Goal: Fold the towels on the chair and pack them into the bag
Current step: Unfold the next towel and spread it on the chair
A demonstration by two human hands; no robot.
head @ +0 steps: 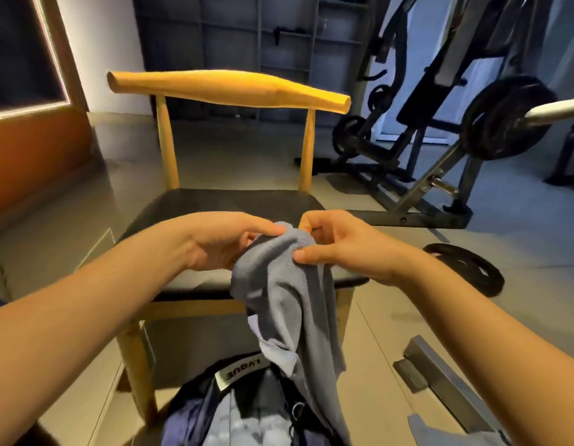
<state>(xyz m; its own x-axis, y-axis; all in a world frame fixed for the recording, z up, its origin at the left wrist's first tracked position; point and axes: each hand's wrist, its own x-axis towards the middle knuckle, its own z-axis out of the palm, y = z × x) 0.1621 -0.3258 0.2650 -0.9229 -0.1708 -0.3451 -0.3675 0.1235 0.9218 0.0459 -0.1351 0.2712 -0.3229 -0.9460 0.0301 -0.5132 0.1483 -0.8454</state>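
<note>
Above the front edge of the seat, a person's two bare hands hold up a soft grey cloth towel (289, 300). The left hand (224, 241) pinches the top of the fabric between thumb and curled fingers. The right hand (340, 249) grips the cloth just beside it, thumb pressed onto a fold and the other fingers curled in. Both hands sit close together at the towel's upper edge.

From that grip the towel hangs in loose, bunched folds past the seat's front rail, down toward an open dark navy fabric bag (189, 416) on the floor below. Whether its lower end touches the bag I cannot tell. A white label (237, 375) shows at the bag's rim, and pale blue cloth lies inside.

Behind the hands stands a light wooden chair (229, 88) with a curved backrest and a black padded seat. Off to the right, black weight plates (501, 119) are loaded on a steel barbell, and a single black weight disc (466, 268) lies flat on the grey floor near the chair.
</note>
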